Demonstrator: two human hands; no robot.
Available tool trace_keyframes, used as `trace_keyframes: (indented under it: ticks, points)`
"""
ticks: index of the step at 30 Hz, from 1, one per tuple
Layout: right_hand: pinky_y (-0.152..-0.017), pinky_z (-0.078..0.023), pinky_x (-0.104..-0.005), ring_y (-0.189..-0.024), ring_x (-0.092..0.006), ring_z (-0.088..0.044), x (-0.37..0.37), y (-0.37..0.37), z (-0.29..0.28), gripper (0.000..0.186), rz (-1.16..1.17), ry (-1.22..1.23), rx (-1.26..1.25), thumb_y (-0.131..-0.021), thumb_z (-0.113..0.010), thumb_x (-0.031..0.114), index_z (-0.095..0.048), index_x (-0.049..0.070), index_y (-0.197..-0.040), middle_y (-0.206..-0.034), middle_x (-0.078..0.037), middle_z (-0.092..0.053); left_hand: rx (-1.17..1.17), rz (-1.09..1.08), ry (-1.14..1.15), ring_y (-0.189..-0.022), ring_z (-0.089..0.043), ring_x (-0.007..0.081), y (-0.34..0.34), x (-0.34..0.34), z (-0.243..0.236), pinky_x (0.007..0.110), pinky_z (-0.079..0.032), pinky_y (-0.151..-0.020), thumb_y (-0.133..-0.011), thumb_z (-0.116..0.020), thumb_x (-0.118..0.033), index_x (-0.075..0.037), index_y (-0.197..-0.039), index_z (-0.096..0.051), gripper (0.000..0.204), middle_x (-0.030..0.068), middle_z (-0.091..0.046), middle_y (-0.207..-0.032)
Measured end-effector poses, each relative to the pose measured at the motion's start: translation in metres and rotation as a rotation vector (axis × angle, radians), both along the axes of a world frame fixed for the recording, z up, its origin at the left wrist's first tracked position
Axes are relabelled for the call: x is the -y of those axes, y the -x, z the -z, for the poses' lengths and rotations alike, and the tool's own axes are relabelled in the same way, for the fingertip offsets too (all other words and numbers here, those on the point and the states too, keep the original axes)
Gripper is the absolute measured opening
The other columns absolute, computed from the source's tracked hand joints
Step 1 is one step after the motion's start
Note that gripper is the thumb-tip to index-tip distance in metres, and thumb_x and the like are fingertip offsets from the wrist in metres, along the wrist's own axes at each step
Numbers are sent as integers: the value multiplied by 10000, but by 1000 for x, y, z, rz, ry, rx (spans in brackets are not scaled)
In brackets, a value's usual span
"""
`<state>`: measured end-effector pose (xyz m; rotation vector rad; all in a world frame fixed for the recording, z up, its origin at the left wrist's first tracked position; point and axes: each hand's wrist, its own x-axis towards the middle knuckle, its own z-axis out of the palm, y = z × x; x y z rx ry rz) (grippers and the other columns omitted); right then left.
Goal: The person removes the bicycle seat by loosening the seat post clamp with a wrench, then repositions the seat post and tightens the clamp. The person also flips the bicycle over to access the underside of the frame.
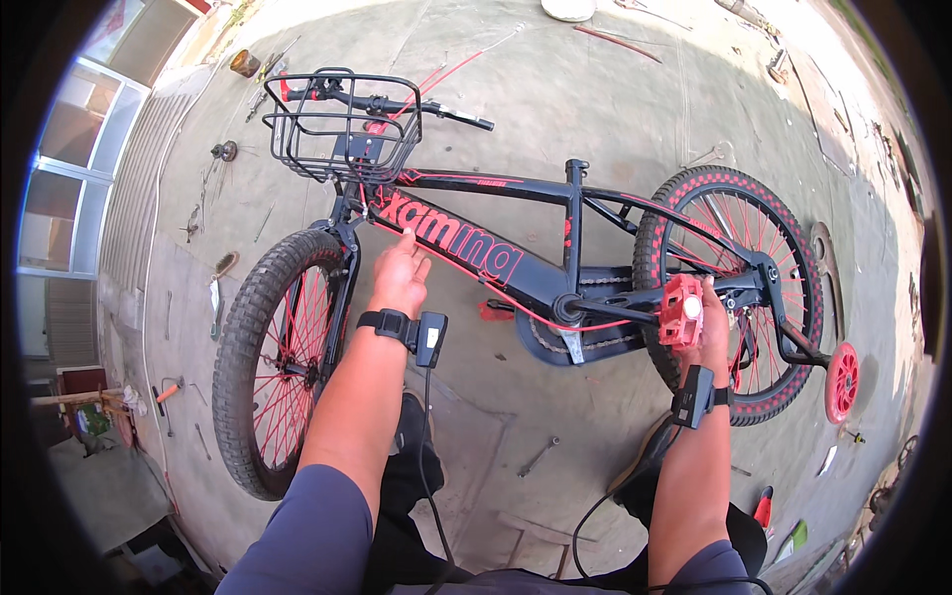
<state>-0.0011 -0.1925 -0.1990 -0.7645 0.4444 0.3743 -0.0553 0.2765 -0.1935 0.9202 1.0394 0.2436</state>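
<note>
A black and red bicycle (540, 273) lies across the view, its side facing me, front wheel (234, 372) to the left and rear wheel (793, 213) to the right. My left hand (399, 276) is closed at the lower edge of the thick lower frame tube, near its front end, with the thumb against the lettered side. My right hand (712, 335) reaches up beside the red pedal (681, 311) to the rear frame bar. Its fingers look curled on the bar, partly hidden by the pedal. A black wire basket (288, 149) is fixed at the handlebar (461, 117).
A small red training wheel (842, 383) sticks out behind the rear wheel. A wrench (539, 456) lies between my feet. At the left are a brush (226, 265), an orange-handled hammer (169, 393) and a wheel hub (225, 151). Cables trail from my wrist devices.
</note>
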Motion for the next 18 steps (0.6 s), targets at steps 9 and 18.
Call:
trace_keyframes:
  ticks: [9,18]
  points:
    - [-993,-531,-469,-1023,-308,-650,-24,2,-10,282,253,4,-168,-1094,-495,274,-566,5,-1145,-1110,-149,-664,70,470,-638,-1366,-501,274,37,19,-121,382,-421,-1120,-974,-685,-150,72,-1528,-290,716,241,-504,-1483]
    - [-1158,-400,-480,-1376,-354,-503,4,66,-55,504,90,174,1,-1081,-505,294,-428,-12,-1475,-1477,-224,-520,-181,434,-1710,-1279,-564,301,221,-42,-309,409,-415,-1107,-886,-736,-61,29,-1391,-520,557,205,-582,-1373]
